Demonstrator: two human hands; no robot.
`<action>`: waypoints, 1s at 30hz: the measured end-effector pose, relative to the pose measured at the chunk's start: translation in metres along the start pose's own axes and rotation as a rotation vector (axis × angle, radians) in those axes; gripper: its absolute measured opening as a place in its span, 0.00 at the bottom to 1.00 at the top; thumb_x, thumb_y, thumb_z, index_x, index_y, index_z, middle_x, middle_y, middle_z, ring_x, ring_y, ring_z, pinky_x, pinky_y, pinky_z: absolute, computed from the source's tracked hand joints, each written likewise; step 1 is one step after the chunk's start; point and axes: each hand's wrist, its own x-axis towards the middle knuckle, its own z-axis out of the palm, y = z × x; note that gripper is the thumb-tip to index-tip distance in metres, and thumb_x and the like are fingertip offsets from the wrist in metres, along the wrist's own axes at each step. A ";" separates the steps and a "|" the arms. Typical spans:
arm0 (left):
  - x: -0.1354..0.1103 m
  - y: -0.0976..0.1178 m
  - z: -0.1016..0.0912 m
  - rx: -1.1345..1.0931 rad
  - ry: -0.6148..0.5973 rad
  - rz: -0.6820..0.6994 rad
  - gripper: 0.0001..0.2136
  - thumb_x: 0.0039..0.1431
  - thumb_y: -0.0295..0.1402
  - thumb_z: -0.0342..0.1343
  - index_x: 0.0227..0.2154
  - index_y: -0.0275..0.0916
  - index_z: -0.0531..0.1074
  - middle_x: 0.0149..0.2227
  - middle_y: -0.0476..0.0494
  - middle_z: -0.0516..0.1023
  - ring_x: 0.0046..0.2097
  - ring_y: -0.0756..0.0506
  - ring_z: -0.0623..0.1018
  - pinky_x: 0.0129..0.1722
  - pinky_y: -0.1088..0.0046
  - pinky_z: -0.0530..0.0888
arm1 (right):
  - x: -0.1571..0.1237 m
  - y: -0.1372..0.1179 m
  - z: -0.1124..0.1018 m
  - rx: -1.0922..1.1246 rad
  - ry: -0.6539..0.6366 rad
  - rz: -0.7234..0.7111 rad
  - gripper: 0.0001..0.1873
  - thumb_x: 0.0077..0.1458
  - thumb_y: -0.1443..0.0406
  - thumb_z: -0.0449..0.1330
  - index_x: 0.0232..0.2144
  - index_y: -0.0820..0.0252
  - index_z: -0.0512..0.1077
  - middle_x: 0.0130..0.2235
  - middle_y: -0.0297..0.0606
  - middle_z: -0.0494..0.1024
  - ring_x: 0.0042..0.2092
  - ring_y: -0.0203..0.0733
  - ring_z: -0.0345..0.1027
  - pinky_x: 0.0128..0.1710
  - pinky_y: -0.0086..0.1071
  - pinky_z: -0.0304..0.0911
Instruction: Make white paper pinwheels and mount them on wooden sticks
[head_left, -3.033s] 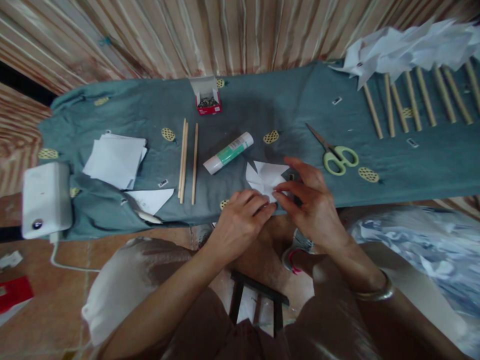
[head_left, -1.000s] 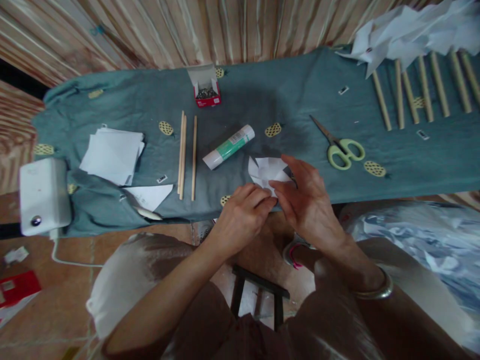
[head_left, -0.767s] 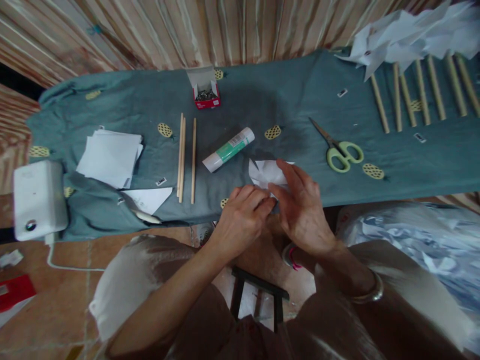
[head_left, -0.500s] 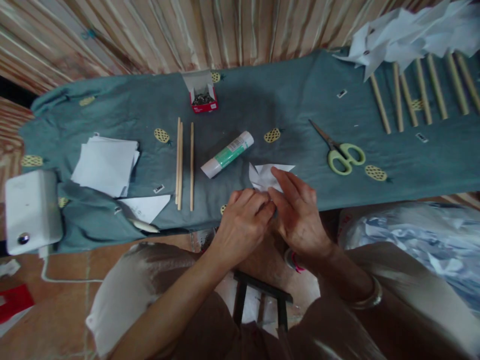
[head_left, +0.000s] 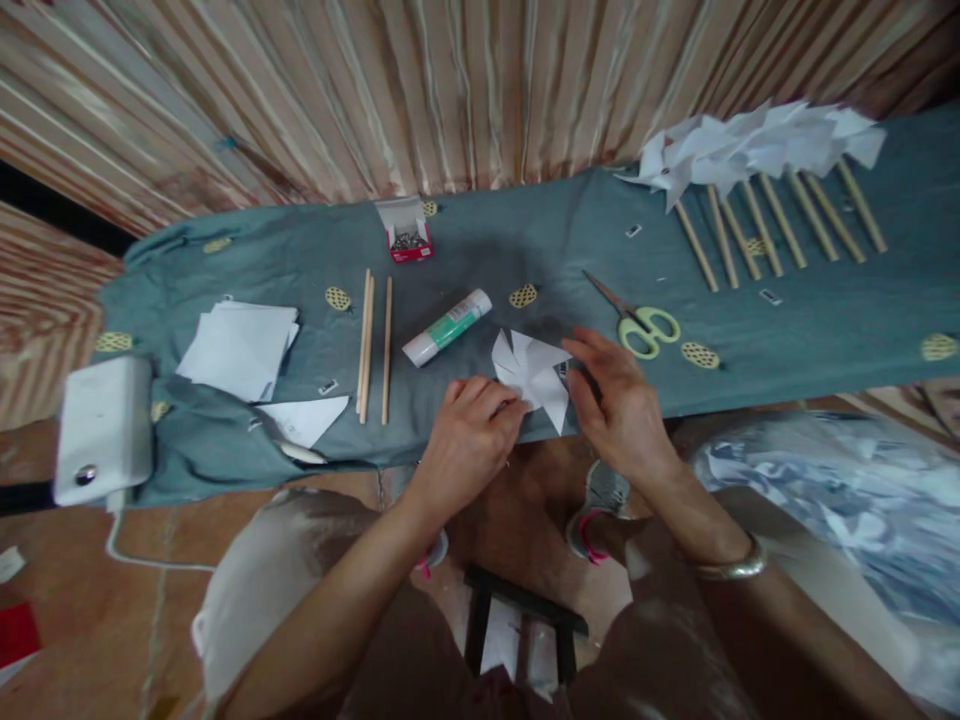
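A white paper pinwheel [head_left: 534,375] lies near the front edge of the teal cloth [head_left: 525,240]. My left hand [head_left: 469,445] rests at its left side, fingers curled, fingertips pressing on the paper's left blades. My right hand [head_left: 619,405] hovers just right of the pinwheel with its fingers apart and bent, clear of the paper's blades. Just beyond the pinwheel a glue stick [head_left: 446,327] lies on its side. Green-handled scissors [head_left: 637,320] lie to the right of my right hand.
Three thin wooden sticks [head_left: 375,345] and a stack of white paper squares [head_left: 240,350] lie to the left. A red box of pins [head_left: 406,235] stands at the back. Several finished pinwheels on sticks [head_left: 750,190] lie far right. A white device [head_left: 105,430] sits at left.
My right hand has come off the paper and moved right, so the whole pinwheel shows. The view has shifted, bringing the far-right pinwheels more into the picture.
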 end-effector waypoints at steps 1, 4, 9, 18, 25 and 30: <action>0.000 -0.001 -0.001 0.009 -0.002 0.003 0.07 0.63 0.27 0.52 0.40 0.37 0.74 0.39 0.44 0.79 0.41 0.45 0.73 0.39 0.66 0.66 | 0.003 0.003 0.000 0.003 -0.009 0.001 0.18 0.61 0.66 0.50 0.51 0.63 0.70 0.54 0.51 0.74 0.57 0.53 0.66 0.56 0.53 0.61; 0.002 -0.005 -0.003 0.024 -0.020 0.001 0.07 0.63 0.26 0.52 0.40 0.37 0.75 0.40 0.43 0.79 0.41 0.44 0.73 0.40 0.65 0.66 | 0.012 0.009 0.000 -0.008 -0.028 -0.011 0.18 0.61 0.64 0.51 0.50 0.63 0.71 0.50 0.50 0.77 0.53 0.53 0.69 0.54 0.52 0.64; 0.003 -0.013 -0.005 0.036 -0.004 -0.014 0.08 0.63 0.26 0.52 0.39 0.37 0.75 0.40 0.43 0.79 0.42 0.44 0.73 0.42 0.63 0.66 | 0.021 0.007 -0.004 0.013 -0.030 0.122 0.16 0.56 0.63 0.56 0.46 0.62 0.75 0.40 0.44 0.82 0.43 0.50 0.75 0.46 0.46 0.69; 0.008 -0.029 -0.004 0.047 0.001 -0.040 0.08 0.62 0.26 0.53 0.38 0.39 0.77 0.42 0.42 0.79 0.44 0.43 0.73 0.45 0.60 0.68 | 0.021 0.000 -0.013 0.122 -0.101 0.375 0.13 0.49 0.62 0.63 0.38 0.58 0.78 0.30 0.36 0.82 0.32 0.43 0.76 0.35 0.37 0.69; 0.008 -0.031 -0.004 0.012 0.010 -0.084 0.12 0.60 0.23 0.51 0.43 0.40 0.76 0.48 0.40 0.77 0.50 0.41 0.71 0.49 0.58 0.69 | 0.016 -0.005 -0.018 0.068 -0.166 0.362 0.05 0.50 0.64 0.61 0.28 0.57 0.78 0.27 0.34 0.80 0.30 0.42 0.75 0.30 0.32 0.64; 0.002 -0.011 -0.007 -0.034 0.080 -0.060 0.17 0.60 0.21 0.49 0.50 0.40 0.71 0.52 0.39 0.74 0.53 0.41 0.70 0.50 0.57 0.68 | 0.002 -0.008 -0.020 -0.010 -0.125 0.364 0.06 0.50 0.64 0.59 0.27 0.57 0.77 0.25 0.35 0.80 0.28 0.42 0.74 0.29 0.33 0.62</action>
